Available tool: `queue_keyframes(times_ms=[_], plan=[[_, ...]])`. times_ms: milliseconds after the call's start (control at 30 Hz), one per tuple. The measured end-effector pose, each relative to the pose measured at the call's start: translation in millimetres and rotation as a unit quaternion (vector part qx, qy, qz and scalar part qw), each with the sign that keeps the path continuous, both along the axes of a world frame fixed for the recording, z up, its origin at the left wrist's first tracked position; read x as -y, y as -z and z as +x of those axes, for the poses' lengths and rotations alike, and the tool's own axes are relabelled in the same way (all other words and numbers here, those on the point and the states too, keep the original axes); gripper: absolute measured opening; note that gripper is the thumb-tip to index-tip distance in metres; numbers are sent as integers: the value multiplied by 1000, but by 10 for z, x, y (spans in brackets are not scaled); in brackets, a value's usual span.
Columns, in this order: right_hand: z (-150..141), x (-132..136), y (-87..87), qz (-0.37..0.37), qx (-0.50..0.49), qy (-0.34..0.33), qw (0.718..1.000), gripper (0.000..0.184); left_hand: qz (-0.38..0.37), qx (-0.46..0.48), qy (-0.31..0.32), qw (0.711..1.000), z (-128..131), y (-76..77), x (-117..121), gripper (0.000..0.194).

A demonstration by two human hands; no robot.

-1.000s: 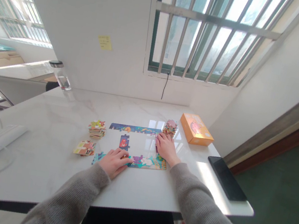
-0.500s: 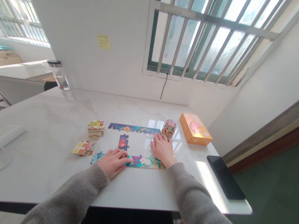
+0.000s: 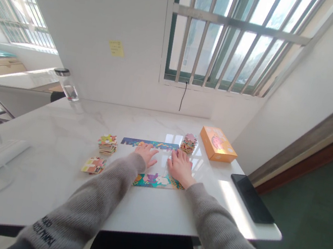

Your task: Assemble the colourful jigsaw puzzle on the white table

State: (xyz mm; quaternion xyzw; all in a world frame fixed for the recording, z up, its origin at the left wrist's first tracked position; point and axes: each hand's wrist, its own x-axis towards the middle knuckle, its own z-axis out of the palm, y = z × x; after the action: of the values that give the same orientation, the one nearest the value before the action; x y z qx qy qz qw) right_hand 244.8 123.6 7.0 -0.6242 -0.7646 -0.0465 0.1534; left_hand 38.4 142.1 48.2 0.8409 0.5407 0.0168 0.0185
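Reaching to far puzzle strip (image 3: 130, 141): L hand (image 3: 145, 154), palm down, thumb apart from fingers; tips at strip's near edge. R hand (image 3: 181, 168) lies flat, fingers slightly parted, betw. far strip's R end and near puzzle strip (image 3: 157, 180); can't tell what's under it. Hands apart from each other. Both strips on white table (image 3: 140, 213), near one partly hidden by L sleeve (image 3: 113, 183). Tall pc. stack (image 3: 188, 143) just beyond R hand, orange box (image 3: 218, 144) beside it. Two pc. piles, upper (image 3: 107, 144) & lower (image 3: 93, 165), L of strips. Black phone-like slab (image 3: 252, 199) near table's R edge.
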Motion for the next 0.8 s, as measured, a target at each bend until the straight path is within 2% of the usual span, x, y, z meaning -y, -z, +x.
queue_keyframes(times_ms=[200, 367, 500, 800], plan=[[11, -3, -7, 6, -7, -28, 1000, 48, -56, -15, -168, 984, -63, 79, -458, 62], [7, 4, -31, 3, -5, -27, 1000, 47, -66, 7, -248, 966, -205, 128, -654, 71], [12, 1, -31, 1, -2, -29, 1000, 48, -95, 5, -251, 963, -239, 113, -691, 76], [26, -29, -48, -19, -1, -31, 999, 50, -93, 1, -225, 970, -333, 150, -701, 71]])
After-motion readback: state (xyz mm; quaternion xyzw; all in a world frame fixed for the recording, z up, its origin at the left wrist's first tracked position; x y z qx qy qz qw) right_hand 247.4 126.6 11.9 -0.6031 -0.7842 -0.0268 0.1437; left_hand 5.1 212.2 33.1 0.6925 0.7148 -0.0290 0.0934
